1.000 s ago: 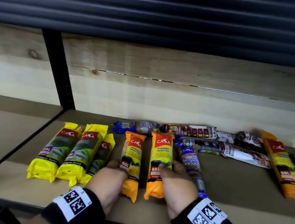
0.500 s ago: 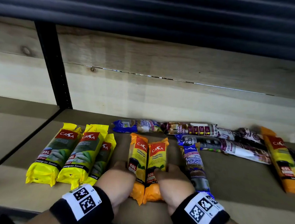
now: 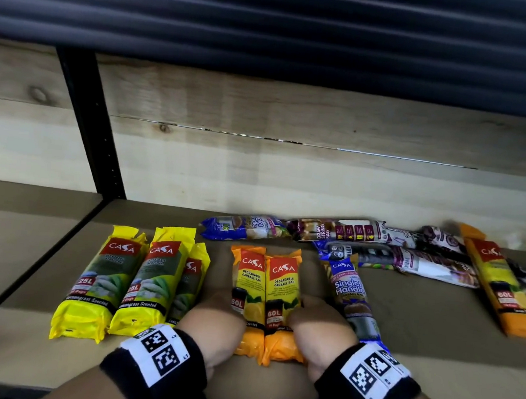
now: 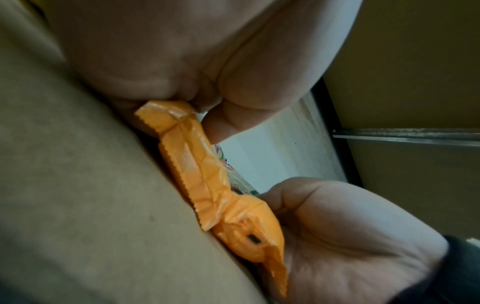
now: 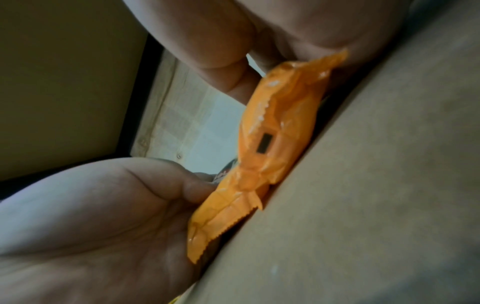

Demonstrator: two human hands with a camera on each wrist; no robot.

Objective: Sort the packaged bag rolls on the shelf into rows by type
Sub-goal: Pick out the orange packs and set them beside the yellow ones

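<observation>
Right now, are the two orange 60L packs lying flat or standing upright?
Lying flat, side by side and touching: both orange 60L packs rest label-up on the shelf.

We see the orange packs (image 3: 264, 295) and yellow packs (image 3: 127, 279) wrapped in glossy, crinkled plastic film with serrated sealed ends, lying on a matt, smooth brown shelf (image 3: 418, 340) backed by pale, knotted wood boards (image 3: 258, 167) and a matt black metal upright (image 3: 93, 127).

Yellow packs (image 3: 98, 280) read "CASA 25L"; orange packs (image 3: 266, 295) "CASA Degradable Garbage Bag 60L"; blue pack (image 3: 347, 289) apparently "Singlet Handle".
</observation>
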